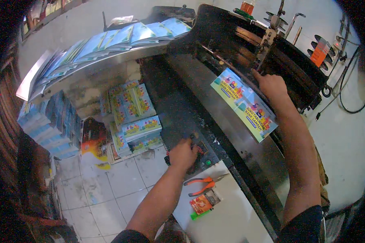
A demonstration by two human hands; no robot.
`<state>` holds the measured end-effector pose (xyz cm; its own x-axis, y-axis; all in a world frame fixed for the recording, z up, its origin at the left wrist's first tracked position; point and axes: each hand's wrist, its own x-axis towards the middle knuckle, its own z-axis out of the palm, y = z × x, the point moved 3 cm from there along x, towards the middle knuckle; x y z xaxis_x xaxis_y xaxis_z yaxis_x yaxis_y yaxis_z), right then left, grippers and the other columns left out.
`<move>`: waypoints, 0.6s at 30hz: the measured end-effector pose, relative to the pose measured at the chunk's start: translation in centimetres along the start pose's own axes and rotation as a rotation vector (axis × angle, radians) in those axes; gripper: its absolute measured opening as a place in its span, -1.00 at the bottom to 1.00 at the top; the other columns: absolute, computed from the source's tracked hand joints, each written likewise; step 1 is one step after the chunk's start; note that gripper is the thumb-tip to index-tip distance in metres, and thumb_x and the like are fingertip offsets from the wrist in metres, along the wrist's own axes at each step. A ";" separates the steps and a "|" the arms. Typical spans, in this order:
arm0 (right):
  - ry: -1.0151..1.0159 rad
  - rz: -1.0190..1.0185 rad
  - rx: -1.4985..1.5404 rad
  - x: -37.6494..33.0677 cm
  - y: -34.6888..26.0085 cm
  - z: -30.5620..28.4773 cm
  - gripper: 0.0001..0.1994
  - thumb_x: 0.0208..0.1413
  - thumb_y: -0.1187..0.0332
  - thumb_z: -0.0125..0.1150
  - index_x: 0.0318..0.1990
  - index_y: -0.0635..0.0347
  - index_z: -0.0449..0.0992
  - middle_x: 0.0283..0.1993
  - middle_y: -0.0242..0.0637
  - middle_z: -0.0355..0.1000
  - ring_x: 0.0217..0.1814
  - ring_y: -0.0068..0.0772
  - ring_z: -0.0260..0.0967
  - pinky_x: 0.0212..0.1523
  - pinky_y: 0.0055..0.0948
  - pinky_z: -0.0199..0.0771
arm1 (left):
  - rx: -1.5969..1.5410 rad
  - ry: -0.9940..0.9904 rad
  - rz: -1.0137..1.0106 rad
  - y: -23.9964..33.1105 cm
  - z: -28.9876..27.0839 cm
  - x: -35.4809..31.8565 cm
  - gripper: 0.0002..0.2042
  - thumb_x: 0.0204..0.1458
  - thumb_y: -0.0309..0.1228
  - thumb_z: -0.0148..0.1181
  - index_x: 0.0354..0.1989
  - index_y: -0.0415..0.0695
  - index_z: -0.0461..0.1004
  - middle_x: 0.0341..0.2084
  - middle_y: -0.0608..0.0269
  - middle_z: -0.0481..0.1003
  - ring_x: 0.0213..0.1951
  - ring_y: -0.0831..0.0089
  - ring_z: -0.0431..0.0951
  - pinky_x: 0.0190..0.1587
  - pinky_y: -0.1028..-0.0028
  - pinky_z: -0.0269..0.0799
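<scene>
While one printed strip (pixel 244 104) is laid on the metal bed (pixel 235 139), likely for flat support, the right hand (pixel 273 86) is held just beside — index finger extended, nothing visibly grasped. Left hand (pixel 183 155): fingers curled at the dark frame (pixel 178 97), grip can't be told. Counted on the worktop (pixel 231 210), likely kept handy: one pliers (pixel 207 187), one red box (pixel 199 204), one green object (pixel 200 215).

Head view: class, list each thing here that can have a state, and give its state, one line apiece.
Printed sheet: lying flat on the metal bed
Pliers: lying down, handles spread
Shelf booklets: overlapping in a row
Floor booklets: stacked
Black plug: dangling, apparently unplugged
Left hand: fingers curled, grip unclear
Right hand: index finger extended
</scene>
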<state>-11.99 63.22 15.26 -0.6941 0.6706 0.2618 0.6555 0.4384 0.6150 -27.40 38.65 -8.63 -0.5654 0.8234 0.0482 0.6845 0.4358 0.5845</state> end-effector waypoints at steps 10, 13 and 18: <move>0.055 -0.061 -0.004 0.2 -0.5 -0.6 -0.57 0.24 0.30 -0.13 0.26 -0.18 0.33 -0.30 -0.15 0.58 -0.29 -0.09 0.58 -0.33 -0.10 0.58 | 0.046 0.004 -0.001 0.0 -0.1 0.1 -0.64 0.05 -0.16 0.12 -0.05 -0.10 0.49 -0.12 0.06 0.52 -0.15 0.04 0.59 -0.15 0.09 0.53; 0.057 -0.051 0.036 -0.3 -0.5 -1.0 -0.59 0.23 0.31 -0.12 0.23 -0.13 0.35 -0.30 -0.14 0.58 -0.29 -0.09 0.58 -0.32 -0.09 0.58 | 0.044 0.005 -0.003 -0.2 0.0 0.2 -0.64 0.05 -0.17 0.12 -0.05 -0.10 0.49 -0.12 0.06 0.52 -0.15 0.05 0.59 -0.14 0.09 0.53; 0.036 0.000 0.028 0.3 -0.5 -1.5 -0.49 0.16 0.34 -0.07 0.31 -0.13 0.27 -0.30 -0.13 0.58 -0.27 -0.13 0.59 -0.30 -0.15 0.58 | 0.038 0.001 0.001 -0.4 0.1 0.1 -0.63 0.06 -0.12 0.12 -0.07 -0.12 0.47 -0.14 0.01 0.53 -0.14 0.02 0.58 -0.14 0.06 0.50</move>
<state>-12.96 62.32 16.15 -0.7038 0.6490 0.2889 0.6634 0.4550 0.5940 -27.66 38.61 -8.91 -0.5651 0.8235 0.0500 0.7021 0.4482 0.5534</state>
